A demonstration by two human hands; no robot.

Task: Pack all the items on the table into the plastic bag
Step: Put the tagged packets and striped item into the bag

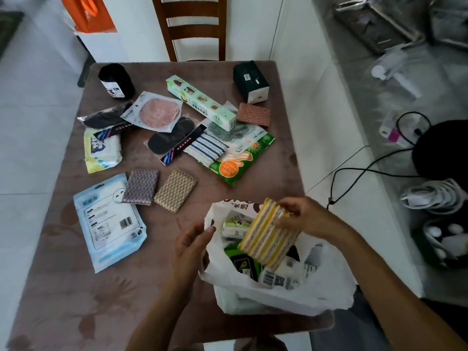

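Observation:
A white plastic bag stands open at the table's near right edge, with several packages inside. My right hand grips a yellow-and-white striped sponge pack, tilted over the bag's mouth. My left hand holds the bag's left rim. On the table lie a blue-white pouch, a purple scrub pad, a tan scrub pad, a wipes pack, a green glove pack, a long green box, a pink round pad pack and a dark box.
The brown table has a wooden chair at its far side. A black roll, black insole packs and a reddish pad also lie on it. Cables and clutter cover the floor at right.

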